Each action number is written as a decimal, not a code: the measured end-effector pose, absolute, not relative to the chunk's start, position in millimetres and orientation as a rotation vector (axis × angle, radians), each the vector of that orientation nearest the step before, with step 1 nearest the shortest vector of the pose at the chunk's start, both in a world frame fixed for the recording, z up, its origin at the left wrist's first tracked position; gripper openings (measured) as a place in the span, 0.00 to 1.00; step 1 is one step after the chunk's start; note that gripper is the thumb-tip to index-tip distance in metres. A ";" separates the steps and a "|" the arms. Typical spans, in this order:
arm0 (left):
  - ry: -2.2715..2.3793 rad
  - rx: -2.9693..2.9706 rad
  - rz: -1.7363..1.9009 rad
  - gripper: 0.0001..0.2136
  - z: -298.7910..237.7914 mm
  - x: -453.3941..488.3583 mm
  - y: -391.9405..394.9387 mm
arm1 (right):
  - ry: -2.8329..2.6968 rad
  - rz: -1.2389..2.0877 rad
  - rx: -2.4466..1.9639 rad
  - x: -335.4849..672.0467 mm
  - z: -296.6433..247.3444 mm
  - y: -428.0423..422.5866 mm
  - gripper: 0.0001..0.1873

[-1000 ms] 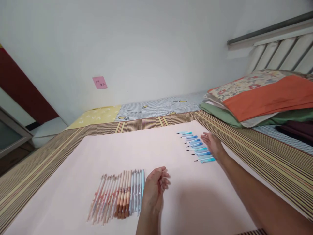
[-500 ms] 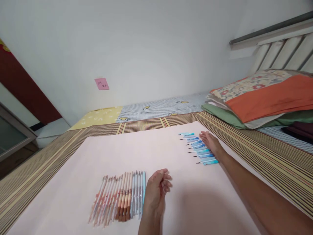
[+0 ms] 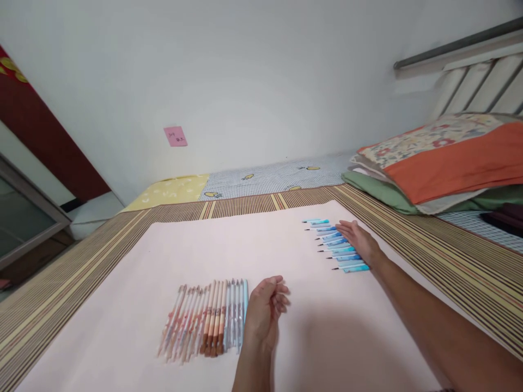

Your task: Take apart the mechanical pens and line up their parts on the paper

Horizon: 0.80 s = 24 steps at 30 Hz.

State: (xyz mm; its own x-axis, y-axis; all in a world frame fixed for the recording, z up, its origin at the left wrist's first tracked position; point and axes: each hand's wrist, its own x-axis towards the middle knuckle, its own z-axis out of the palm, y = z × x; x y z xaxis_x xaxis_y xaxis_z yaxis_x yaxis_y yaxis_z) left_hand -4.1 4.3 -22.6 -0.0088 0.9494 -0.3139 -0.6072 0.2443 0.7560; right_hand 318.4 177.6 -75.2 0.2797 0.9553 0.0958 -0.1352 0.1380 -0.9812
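A row of several blue pens (image 3: 335, 245) lies at the far right of a pale pink sheet (image 3: 229, 256). My right hand (image 3: 359, 241) rests flat against the pens' right ends, fingers stretched out. Nearer me, several pink, brown and light-blue pens (image 3: 208, 318) lie side by side. My left hand (image 3: 265, 310) hovers just right of that row, fingers loosely curled, nothing visible in them.
The pink sheet lies on a striped mat (image 3: 449, 256) over a bed. Folded orange, floral and green bedding (image 3: 445, 163) is stacked at the right. A pink sticky note (image 3: 175, 136) is on the white wall. A glass-fronted cabinet (image 3: 24, 218) stands at the left.
The view has drifted slightly, shifting everything a little to the right. My right hand has settled closer against the blue pens' ends. My left hand stays curled beside the near row.
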 end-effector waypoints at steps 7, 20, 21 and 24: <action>0.677 0.970 0.793 0.17 14.4 -2.5 -20.3 | -0.854 0.645 -1.176 301.7 -42.7 125.6 0.22; 0.909 1.376 0.407 0.09 34.3 11.3 -113.3 | -1.515 1.375 -1.118 125.9 -17.4 -18.7 0.11; 0.952 1.440 0.447 0.10 24.5 5.3 -118.4 | -1.526 1.369 -1.133 123.9 -20.3 -28.2 0.11; 1.105 1.567 0.598 0.11 -10.5 -25.9 -138.7 | -1.517 1.342 -1.190 127.4 -32.0 -54.0 0.12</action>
State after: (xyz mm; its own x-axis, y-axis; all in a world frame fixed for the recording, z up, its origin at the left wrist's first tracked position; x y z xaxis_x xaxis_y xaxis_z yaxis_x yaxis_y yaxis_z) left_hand -25.9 -138.7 -10.5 0.4431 0.8807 -0.1677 0.3412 0.0073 0.9400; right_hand 127.4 -54.0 -32.0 -0.2655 0.9636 -0.0327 0.1499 0.0077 -0.9887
